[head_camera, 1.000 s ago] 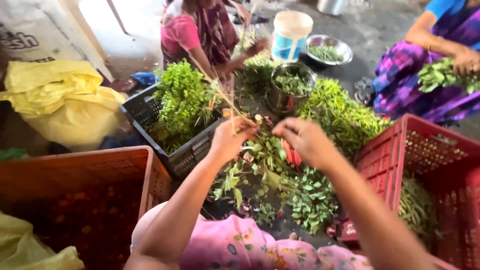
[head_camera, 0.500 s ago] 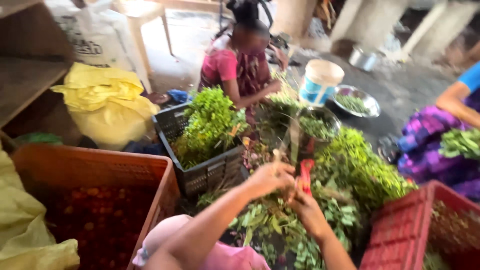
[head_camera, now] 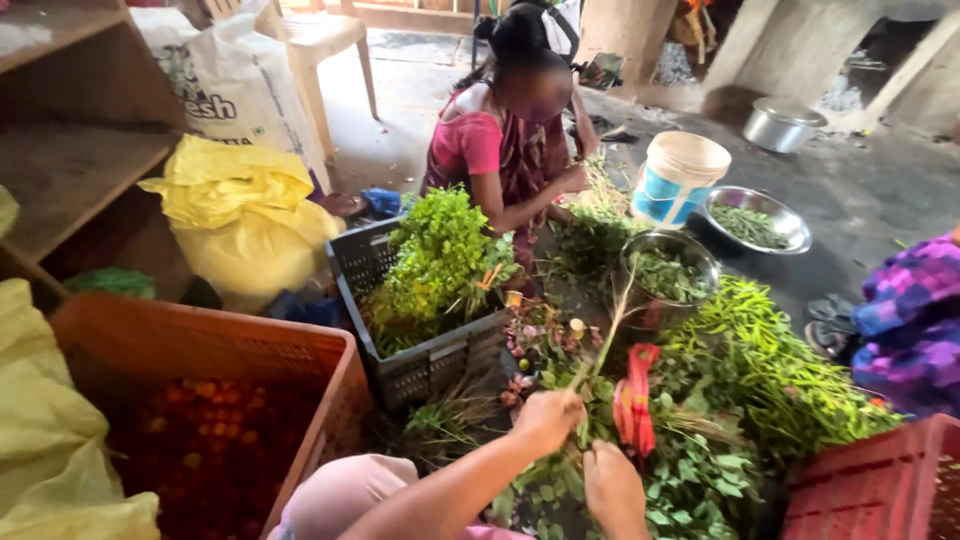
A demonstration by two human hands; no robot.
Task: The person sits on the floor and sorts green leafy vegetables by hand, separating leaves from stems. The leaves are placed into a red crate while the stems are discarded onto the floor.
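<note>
Left hand (head_camera: pixel 545 418) is seen fisted around the lower end of a thin bundle of stalks (head_camera: pixel 605 338); the stalks are gripped at the base and run up and to the right from the knuckles, tilted, ending near the steel pot (head_camera: pixel 668 272). Fingers are curled fully shut on them.

Right hand (head_camera: pixel 612 490) is placed just below and right of the left, palm down on the leafy greens pile (head_camera: pixel 690 480). Fingers are hidden in the leaves, so how far it is open, and whether anything is held, cannot be told.

The stalk bundle is thus held above the pile, between the two hands and the pot. A red strip (head_camera: pixel 636 398) is seen lying on the greens just right of the stalks, apart from both hands.

Surroundings:
- Grey crate (head_camera: pixel 430 362) of bushy herbs to the left of the hands.
- Orange crate (head_camera: pixel 250 350) with small red-orange produce at lower left.
- Green chillies (head_camera: pixel 770 350) heaped to the right; red crate (head_camera: pixel 870 490) at lower right.
- White-and-blue bucket (head_camera: pixel 678 178) and a steel bowl (head_camera: pixel 755 220) of green pods beyond the pot.
- Another person in a pink top (head_camera: pixel 505 150) is seated across the pile, hands in the greens there.
- Yellow bag (head_camera: pixel 245 225) at left.
</note>
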